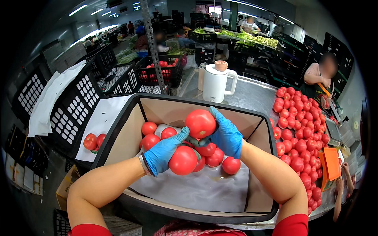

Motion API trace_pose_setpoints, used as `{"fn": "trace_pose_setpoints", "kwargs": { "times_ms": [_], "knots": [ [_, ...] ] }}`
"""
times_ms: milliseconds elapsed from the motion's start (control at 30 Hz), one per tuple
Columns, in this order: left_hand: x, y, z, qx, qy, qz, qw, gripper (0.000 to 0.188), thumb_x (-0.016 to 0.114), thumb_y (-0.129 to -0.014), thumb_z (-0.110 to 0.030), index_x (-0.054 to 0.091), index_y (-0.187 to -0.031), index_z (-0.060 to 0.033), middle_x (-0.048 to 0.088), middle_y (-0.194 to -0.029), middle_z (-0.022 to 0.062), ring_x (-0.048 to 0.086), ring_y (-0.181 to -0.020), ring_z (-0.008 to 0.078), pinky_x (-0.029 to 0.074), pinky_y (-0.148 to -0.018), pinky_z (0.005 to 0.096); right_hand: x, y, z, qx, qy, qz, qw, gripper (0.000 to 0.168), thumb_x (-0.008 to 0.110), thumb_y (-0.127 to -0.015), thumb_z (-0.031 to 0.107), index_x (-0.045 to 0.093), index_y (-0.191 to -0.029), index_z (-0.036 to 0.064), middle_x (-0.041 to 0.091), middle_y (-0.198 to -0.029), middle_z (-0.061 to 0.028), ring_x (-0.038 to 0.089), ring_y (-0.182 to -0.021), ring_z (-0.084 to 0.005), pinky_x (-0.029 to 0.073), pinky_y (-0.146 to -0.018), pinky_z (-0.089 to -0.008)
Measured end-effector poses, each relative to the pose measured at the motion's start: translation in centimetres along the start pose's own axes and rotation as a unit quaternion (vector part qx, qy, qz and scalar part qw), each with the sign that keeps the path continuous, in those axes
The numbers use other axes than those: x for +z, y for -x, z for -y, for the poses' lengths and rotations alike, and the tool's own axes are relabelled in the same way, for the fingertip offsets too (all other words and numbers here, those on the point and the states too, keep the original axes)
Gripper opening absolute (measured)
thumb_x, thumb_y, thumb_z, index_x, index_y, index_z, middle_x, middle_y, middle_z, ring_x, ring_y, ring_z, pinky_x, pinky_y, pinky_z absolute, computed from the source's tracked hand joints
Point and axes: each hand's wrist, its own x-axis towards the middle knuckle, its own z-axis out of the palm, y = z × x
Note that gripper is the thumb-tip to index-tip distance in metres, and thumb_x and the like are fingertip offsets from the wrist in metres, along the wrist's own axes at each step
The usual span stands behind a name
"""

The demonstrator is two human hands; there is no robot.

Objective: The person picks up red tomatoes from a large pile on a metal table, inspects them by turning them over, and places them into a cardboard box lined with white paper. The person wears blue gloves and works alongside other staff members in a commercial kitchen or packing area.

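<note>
Both my hands wear blue gloves and are raised over a large lined bin (189,216) with a black rim. My right hand (226,134) grips a large red tomato (200,123) from its right side. My left hand (165,152) holds another large tomato (183,160), lower and nearer to me, while its thumb reaches up near the first one. Some fingers of both hands are hidden behind the fruit. Several more tomatoes (231,165) lie below on the grey sheet at the bottom of the bin.
A heap of tomatoes (299,132) covers the metal table's right side, beside an orange scale (331,163). A white kettle (215,84) stands behind the bin. At left, a black crate (73,113) with white paper holds tomatoes (90,141). Co-workers are at the right and back.
</note>
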Motion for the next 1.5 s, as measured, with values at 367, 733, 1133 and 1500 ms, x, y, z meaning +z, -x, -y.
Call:
{"fn": "trace_pose_setpoints", "kwargs": {
  "times_ms": [367, 733, 1133, 1500],
  "knots": [
    [0.2, -0.1, -0.1, 0.046, -0.013, -0.011, 0.999, 0.058, 0.041, -0.095, -0.054, 0.05, -0.124, -0.0039, 0.062, -0.107, 0.0154, 0.065, -0.09, 0.0241, 0.054, -0.083, 0.0374, -0.1, 0.3, 0.6, -0.004, 0.072, 0.021, 0.997, 0.06, 0.042, -0.092, 0.06, 0.052, -0.132, 0.016, 0.061, -0.112, -0.0031, 0.057, -0.092, -0.0163, 0.046, -0.073, -0.031],
    [0.6, 0.2, -0.5, -0.017, 0.069, -0.039, 0.997, 0.084, 0.038, -0.085, -0.073, 0.046, -0.129, -0.0017, 0.063, -0.104, 0.0199, 0.067, -0.087, 0.0325, 0.057, -0.074, 0.0465, 1.3, 1.1, 0.8, -0.134, 0.197, -0.008, 0.971, 0.058, 0.054, -0.095, 0.037, 0.036, -0.144, 0.014, 0.042, -0.141, -0.0068, 0.045, -0.121, -0.0151, 0.034, -0.107, -0.0315],
    [-0.4, 0.6, -0.8, -0.043, 0.079, 0.043, 0.995, 0.092, 0.031, -0.078, -0.082, 0.044, -0.132, -0.008, 0.064, -0.092, 0.0247, 0.065, -0.08, 0.0418, 0.056, -0.064, 0.052, 3.1, 2.5, 0.8, -0.225, 0.342, 0.028, 0.912, 0.094, 0.081, -0.072, 0.022, 0.025, -0.149, 0.018, 0.043, -0.129, -0.0155, 0.049, -0.117, -0.0255, 0.043, -0.1, -0.0362],
    [0.3, 0.4, 0.1, -0.086, 0.078, 0.088, 0.989, 0.099, 0.019, -0.077, -0.086, 0.042, -0.132, -0.0062, 0.064, -0.089, 0.0266, 0.065, -0.077, 0.0408, 0.056, -0.066, 0.0471, 3.8, 3.1, -0.1, -0.234, 0.384, 0.004, 0.893, 0.08, 0.075, -0.079, 0.032, 0.032, -0.144, 0.013, 0.044, -0.134, -0.0171, 0.052, -0.117, -0.0276, 0.043, -0.101, -0.0383]
  ]
}}
